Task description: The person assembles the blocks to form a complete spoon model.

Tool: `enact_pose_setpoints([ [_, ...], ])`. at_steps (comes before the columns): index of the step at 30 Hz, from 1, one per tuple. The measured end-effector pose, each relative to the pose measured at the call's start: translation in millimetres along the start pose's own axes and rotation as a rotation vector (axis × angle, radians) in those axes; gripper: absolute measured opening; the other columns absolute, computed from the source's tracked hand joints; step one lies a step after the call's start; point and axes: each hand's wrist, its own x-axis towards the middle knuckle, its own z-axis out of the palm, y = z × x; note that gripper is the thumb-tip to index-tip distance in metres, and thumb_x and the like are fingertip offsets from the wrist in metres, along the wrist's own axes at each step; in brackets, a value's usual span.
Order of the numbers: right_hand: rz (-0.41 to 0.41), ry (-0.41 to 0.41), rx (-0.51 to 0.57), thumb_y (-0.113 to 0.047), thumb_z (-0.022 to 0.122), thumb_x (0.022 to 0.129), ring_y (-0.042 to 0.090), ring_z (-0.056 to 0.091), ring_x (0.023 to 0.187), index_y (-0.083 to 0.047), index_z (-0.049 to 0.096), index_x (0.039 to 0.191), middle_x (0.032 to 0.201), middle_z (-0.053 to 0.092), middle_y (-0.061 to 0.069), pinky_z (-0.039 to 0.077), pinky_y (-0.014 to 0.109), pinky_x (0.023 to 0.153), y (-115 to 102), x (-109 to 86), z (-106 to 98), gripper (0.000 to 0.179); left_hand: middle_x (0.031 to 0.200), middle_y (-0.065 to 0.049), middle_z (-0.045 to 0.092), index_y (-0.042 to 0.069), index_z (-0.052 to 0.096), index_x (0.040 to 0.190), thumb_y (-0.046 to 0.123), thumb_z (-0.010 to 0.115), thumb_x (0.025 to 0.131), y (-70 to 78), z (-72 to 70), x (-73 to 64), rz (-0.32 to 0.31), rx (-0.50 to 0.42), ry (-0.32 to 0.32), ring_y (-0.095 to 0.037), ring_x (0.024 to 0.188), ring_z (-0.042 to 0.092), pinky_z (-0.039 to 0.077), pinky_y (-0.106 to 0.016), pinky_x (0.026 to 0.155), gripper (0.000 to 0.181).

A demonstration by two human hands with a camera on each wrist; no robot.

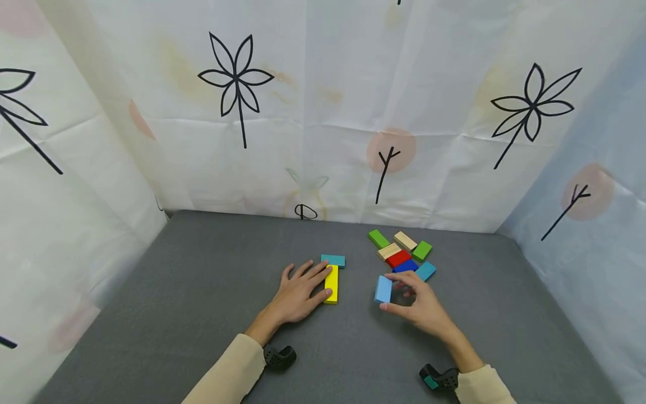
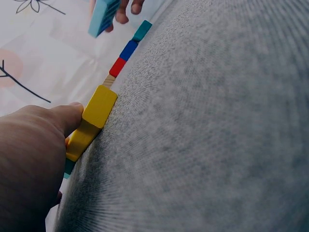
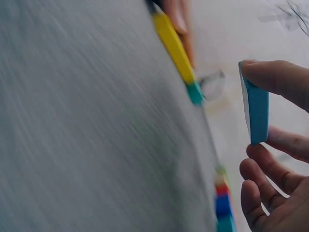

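With thumb and fingers my right hand point(image 1: 421, 306) pinches a light blue block point(image 1: 383, 289) by its two ends, raised off the table. The right wrist view also has this blue block point(image 3: 258, 108), between thumb and fingertips. My left hand point(image 1: 298, 294) lies with fingers spread beside a yellow block point(image 1: 331, 285), its thumb and fingertips touching it. At the far end of the yellow block, a teal block point(image 1: 333, 261) lies crosswise, forming a T shape. In the left wrist view the thumb rests against the yellow block point(image 2: 99, 107).
Beyond my right hand lies a cluster of blocks: green point(image 1: 379, 239), plain wood point(image 1: 405, 241), red point(image 1: 398, 258), dark blue point(image 1: 406, 266) and teal point(image 1: 426, 271). The grey table point(image 1: 217, 269) ends at a patterned white cloth point(image 1: 323, 112) behind and at the sides.
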Motion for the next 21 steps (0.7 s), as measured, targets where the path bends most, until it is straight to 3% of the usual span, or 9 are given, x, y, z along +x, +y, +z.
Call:
enact_pose_setpoints([
  [11, -0.055, -0.235, 0.068, -0.035, 0.088, 0.081, 0.022, 0.056, 0.105, -0.012, 0.065, 0.136, 0.119, 0.057, -0.005, 0.048, 0.034, 0.085, -22, 12.1, 60, 0.064, 0.165, 0.004, 0.029, 0.022, 0.038, 0.159, 0.049, 0.040, 0.109, -2.4, 0.5, -0.1, -0.007, 0.008, -0.009, -0.032, 0.151, 0.027, 0.009, -0.068, 0.115, 0.057],
  [21, -0.077, -0.269, 0.094, -0.035, 0.089, 0.080, 0.018, 0.054, 0.102, -0.013, 0.067, 0.133, 0.114, 0.055, -0.007, 0.046, 0.032, 0.087, -26, 17.8, 80, 0.062, 0.165, 0.003, 0.028, 0.022, 0.038, 0.159, 0.049, 0.039, 0.109, -3.1, 0.9, 1.6, -0.002, 0.015, -0.010, -0.032, 0.151, 0.027, 0.009, -0.068, 0.115, 0.057],
])
